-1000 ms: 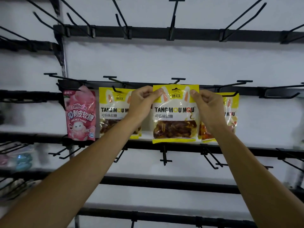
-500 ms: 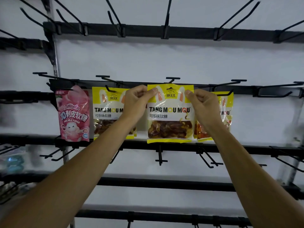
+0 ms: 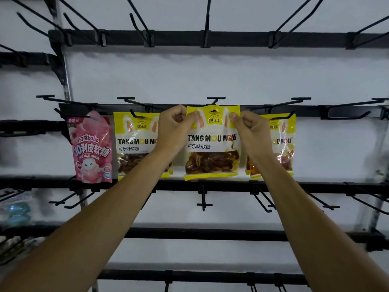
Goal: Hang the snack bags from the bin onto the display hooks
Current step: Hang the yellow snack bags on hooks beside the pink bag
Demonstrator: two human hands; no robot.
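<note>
Left grip (image 3: 175, 125) & right grip (image 3: 250, 131) each pinch a top corner of the yellow snack bag (image 3: 212, 144), thumb over curled fingers, so both are narrow and closed on the bag. It hangs flat btwn them, front to the camera. Bag look: yellow header w/ white rabbit ears (orange inside) and a small dark logo at top centre. Below that is a white band reading "TANG MOU MQU" in black w/ yellow O's and a line of Chinese text. Lower down, a clear window shows dark brown gummy strips, w/ a yellow seam along the bottom. Its top edge sits just under the T-shaped tip of a black display hook (image 3: 215, 100), above & btwn the two grips; can't tell if the bag is on the wire. Left of the left grip, partly behind that wrist, a second yellow bag (image 3: 134, 144) hangs, and further left a pink bag (image 3: 92, 148) marked "PEELABLE FUDGE". Right of the right grip, behind that wrist, hangs a third yellow bag (image 3: 284, 142) w/ orange-red contents. All sit along one black rail (image 3: 336, 108) on a white wall (image 3: 210, 76). Bare hooks (image 3: 203, 199) stick out below the grips, more above.
</note>
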